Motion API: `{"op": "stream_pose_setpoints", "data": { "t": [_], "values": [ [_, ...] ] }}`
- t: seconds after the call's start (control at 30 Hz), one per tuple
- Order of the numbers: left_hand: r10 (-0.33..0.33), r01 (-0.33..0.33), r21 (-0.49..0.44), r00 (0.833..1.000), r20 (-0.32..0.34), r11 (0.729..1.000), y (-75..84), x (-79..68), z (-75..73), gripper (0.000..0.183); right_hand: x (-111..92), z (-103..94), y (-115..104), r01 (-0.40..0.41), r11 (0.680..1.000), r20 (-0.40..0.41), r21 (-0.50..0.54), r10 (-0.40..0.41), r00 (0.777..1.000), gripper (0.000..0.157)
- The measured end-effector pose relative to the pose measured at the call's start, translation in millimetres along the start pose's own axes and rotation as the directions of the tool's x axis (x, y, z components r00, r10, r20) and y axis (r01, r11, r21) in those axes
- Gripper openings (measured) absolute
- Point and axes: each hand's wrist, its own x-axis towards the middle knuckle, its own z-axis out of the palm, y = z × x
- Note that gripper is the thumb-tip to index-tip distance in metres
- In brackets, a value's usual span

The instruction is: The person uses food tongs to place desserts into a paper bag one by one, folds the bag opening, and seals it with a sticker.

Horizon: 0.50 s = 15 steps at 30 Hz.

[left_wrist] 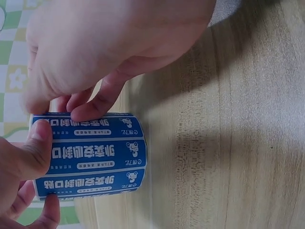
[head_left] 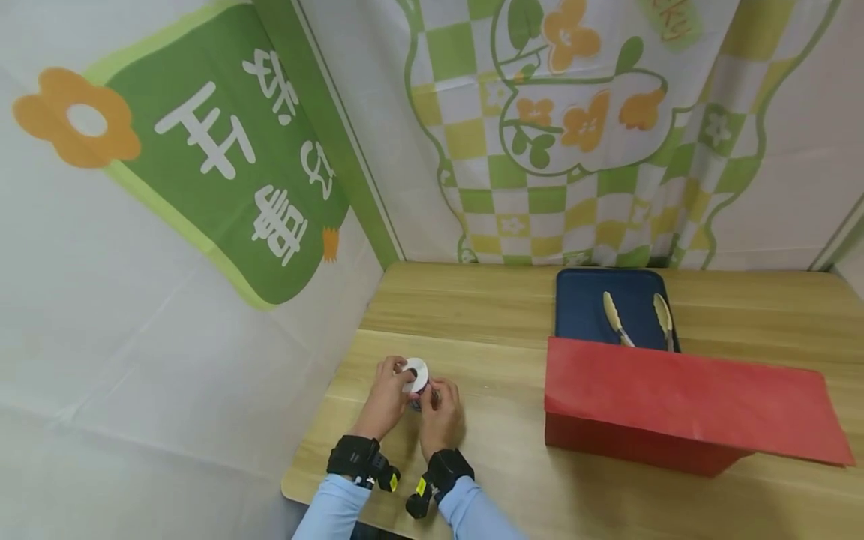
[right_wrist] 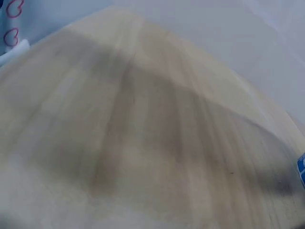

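Between the two hands is a roll of blue stickers point(head_left: 421, 367) with white lettering and a white end face. It stands out large in the left wrist view, where rows of blue labels point(left_wrist: 95, 155) run along its side. My left hand point(head_left: 385, 399) grips the roll from the left, with bent fingers along one side of it. From the other side my right hand point(head_left: 440, 421) holds it, the thumb point(left_wrist: 40, 143) pressed on the labels and fingers curled under the end. The right wrist view catches only a sliver of the roll point(right_wrist: 302, 167).
A red box point(head_left: 675, 382) with an overhanging top stands at the right of the wooden table point(head_left: 499, 450). Behind it lies a dark blue tray point(head_left: 577, 307) with tongs point(head_left: 614, 315) on it. A printed curtain hangs along the back, and a white wall sheet borders the left edge.
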Motion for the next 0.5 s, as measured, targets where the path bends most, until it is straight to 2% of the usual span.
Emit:
{"op": "stream_pose_setpoints", "data": {
  "t": [0.13, 0.27, 0.37, 0.5],
  "values": [
    [-0.010, 0.010, 0.000, 1.000, -0.005, 1.000, 0.6, 1.2, -0.5, 0.018, 2.5, -0.5, 2.0, -0.036, 0.999, 0.028, 0.019, 0.036, 0.999, 0.006],
    [0.015, -0.015, 0.003, 1.000, -0.025, 1.000, -0.4, 1.1, 1.7, 0.019, 1.6, -1.0, 4.9, -0.033, 0.997, 0.038, 0.067, 0.031, 0.999, 0.008],
    [0.035, -0.035, -0.001, 0.999, -0.039, 0.999, -1.7, 1.4, 3.0, 0.019, 1.3, -0.2, 5.9, -0.016, 0.997, 0.024, 0.080, 0.014, 1.000, 0.009],
    [0.026, -0.026, -0.017, 0.999, -0.038, 1.000, -2.4, 0.6, 2.0, 0.019, -1.0, 3.4, 4.9, 0.028, 0.999, 0.003, 0.037, -0.028, 1.000, 0.008]
  ]
}}
